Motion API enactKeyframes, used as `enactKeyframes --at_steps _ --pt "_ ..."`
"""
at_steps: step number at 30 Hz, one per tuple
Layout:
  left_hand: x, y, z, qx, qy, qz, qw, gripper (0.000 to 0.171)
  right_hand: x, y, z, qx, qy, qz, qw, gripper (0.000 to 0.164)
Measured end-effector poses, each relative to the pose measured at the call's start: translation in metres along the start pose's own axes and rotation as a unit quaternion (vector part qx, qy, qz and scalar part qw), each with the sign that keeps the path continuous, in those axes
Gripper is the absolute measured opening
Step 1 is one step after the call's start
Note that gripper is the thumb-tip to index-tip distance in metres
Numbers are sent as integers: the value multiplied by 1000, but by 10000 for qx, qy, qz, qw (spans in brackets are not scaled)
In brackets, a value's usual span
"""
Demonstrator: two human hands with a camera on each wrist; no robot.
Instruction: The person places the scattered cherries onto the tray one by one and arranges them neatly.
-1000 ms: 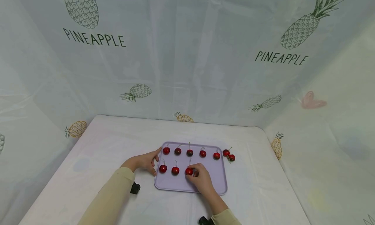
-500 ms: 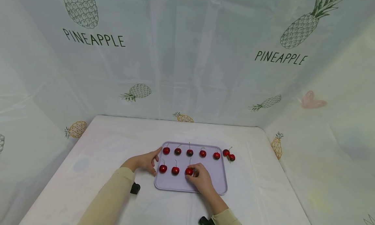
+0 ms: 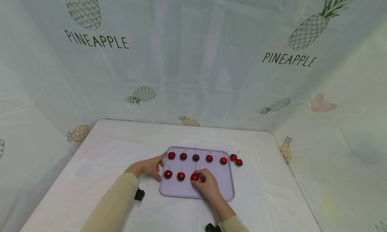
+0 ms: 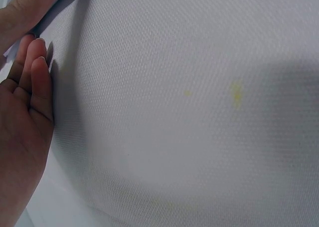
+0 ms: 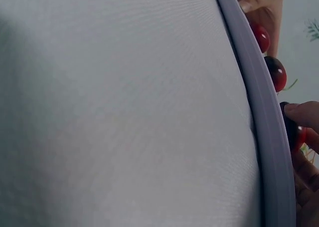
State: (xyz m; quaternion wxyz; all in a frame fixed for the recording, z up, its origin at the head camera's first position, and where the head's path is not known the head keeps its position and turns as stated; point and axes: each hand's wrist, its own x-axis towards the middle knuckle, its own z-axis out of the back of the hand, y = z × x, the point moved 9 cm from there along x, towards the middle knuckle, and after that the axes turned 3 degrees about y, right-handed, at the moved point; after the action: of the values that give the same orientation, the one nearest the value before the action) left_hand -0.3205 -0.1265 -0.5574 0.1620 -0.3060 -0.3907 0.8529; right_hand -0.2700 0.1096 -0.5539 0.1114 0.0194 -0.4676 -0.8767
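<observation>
A lilac tray [image 3: 216,188] lies on the white table, with a back row of several red cherries [image 3: 196,157]. In the front row, two cherries [image 3: 181,176] stand to the left of the one my right hand [image 3: 209,185] pinches. That pinched cherry [image 3: 194,177] sits low over the tray, stem up, between thumb and fingertips; the right wrist view shows the thumb against its dark side [image 5: 295,132]. My left hand [image 3: 147,166] rests along the tray's left edge, index finger and thumb spread at the rim. Its other fingers [image 4: 42,87] are loosely bent and hold nothing.
Two more cherries [image 3: 235,159] lie on the table just right of the tray's back right corner. A pineapple-print cloth [image 3: 193,74] hangs behind and beside the table [image 3: 266,191]. Black wrist devices [image 3: 139,194] show near both sleeves.
The pinched cherry and its stem have shifted very slightly to the left. Both hands stay in nearly the same place, and the other cherries and the tray have not moved.
</observation>
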Motion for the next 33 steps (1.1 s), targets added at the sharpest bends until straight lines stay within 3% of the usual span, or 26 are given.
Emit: enactKeyframes --at_steps 33 --pt "-1 -1 0 49 -55 140 9999 120 -2 4 2 104 169 59 9998 29"
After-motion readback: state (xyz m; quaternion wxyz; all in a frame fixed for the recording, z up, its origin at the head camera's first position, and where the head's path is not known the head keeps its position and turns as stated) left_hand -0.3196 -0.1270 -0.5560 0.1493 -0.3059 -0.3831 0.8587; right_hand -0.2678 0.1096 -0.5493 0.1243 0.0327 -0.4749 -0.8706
